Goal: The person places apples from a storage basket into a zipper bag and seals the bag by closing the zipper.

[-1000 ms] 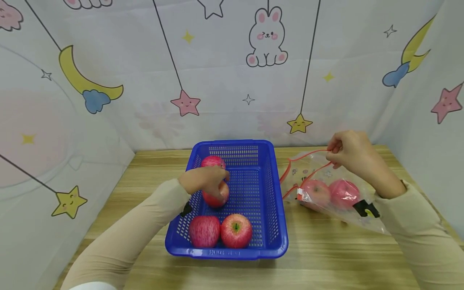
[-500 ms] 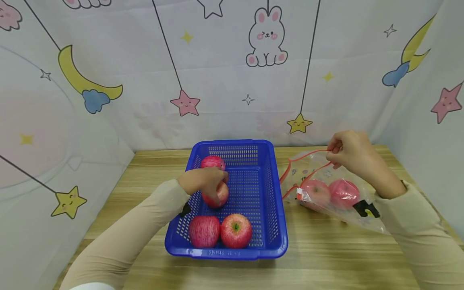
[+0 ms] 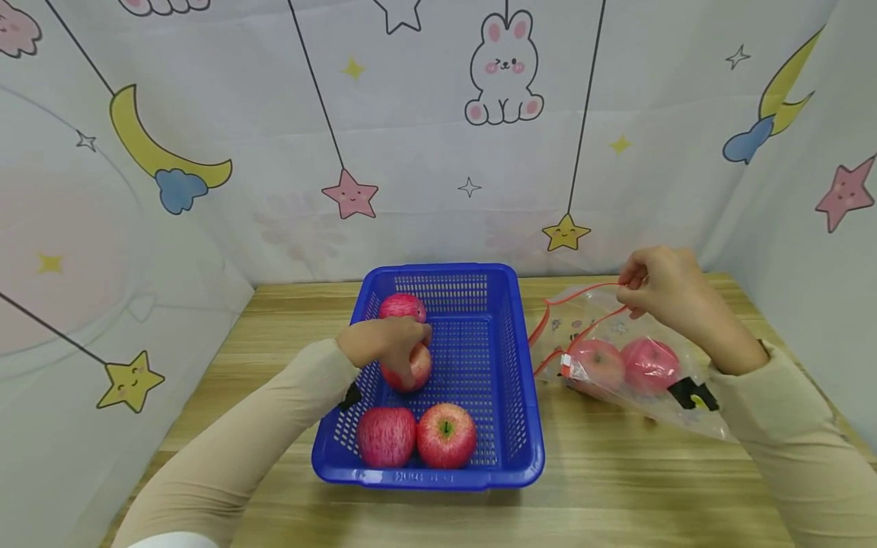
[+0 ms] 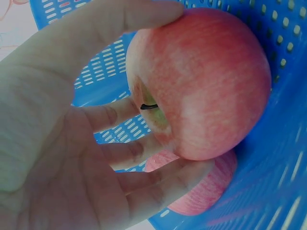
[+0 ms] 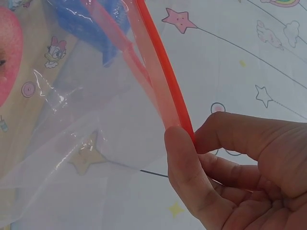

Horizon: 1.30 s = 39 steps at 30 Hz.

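Inside the blue plastic basket [image 3: 438, 479], my left hand [image 3: 384, 341] grips a red apple [image 3: 411, 373]. The left wrist view shows the thumb on one side of that apple [image 4: 206, 81] and the fingers on the other, with another apple [image 4: 211, 187] behind it. One apple [image 3: 401, 306] lies at the basket's back left. At the front, a darker red apple [image 3: 387, 438] touches a yellowish-red one [image 3: 447, 435]. My right hand [image 3: 661, 281] pinches the red zip edge [image 5: 168, 72] of a clear zip bag [image 3: 644, 407] between thumb and forefinger, holding its mouth apart.
Two apples, one at the left [image 3: 594, 364] and one at the right [image 3: 651, 364], lie in the bag. Basket and bag rest side by side on a wood-grain table [image 3: 617, 495]. A white printed curtain [image 3: 425, 137] hangs behind and at both sides.
My left thumb has come slightly down along the apple in the basket. My right hand and the bag have stayed still.
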### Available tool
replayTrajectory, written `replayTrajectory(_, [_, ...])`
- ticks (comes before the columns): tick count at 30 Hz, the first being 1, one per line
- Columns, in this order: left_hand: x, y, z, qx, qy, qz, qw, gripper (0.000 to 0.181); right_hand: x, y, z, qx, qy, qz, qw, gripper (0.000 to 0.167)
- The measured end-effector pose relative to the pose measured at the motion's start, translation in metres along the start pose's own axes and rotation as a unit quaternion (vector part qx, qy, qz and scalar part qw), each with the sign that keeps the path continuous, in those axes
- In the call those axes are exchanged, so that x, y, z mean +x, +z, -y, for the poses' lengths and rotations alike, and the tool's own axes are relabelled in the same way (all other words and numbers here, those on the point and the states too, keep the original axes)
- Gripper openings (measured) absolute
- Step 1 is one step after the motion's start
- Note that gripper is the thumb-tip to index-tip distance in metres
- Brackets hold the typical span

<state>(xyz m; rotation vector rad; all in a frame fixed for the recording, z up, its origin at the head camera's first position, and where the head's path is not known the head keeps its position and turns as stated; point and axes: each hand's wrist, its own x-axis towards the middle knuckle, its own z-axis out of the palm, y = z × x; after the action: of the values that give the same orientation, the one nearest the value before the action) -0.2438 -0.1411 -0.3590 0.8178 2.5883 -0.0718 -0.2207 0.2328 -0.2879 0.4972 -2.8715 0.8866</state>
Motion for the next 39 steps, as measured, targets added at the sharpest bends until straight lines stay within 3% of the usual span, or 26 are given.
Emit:
replayTrajectory(16, [0.0004, 0.0003, -0.0021, 0.013, 0.0, 0.01, 0.9999, 0.053, -0.0017, 0.0002, 0.0018, 0.0, 0.002, 0.004, 1.0, 0.007])
replayTrajectory(39, [-0.0059, -0.0049, -0.0036, -0.014, 0.0, 0.012, 0.9998, 0.052, -0.0012, 0.0005, 0.0017, -0.002, 0.006, 0.007, 1.0, 0.009])
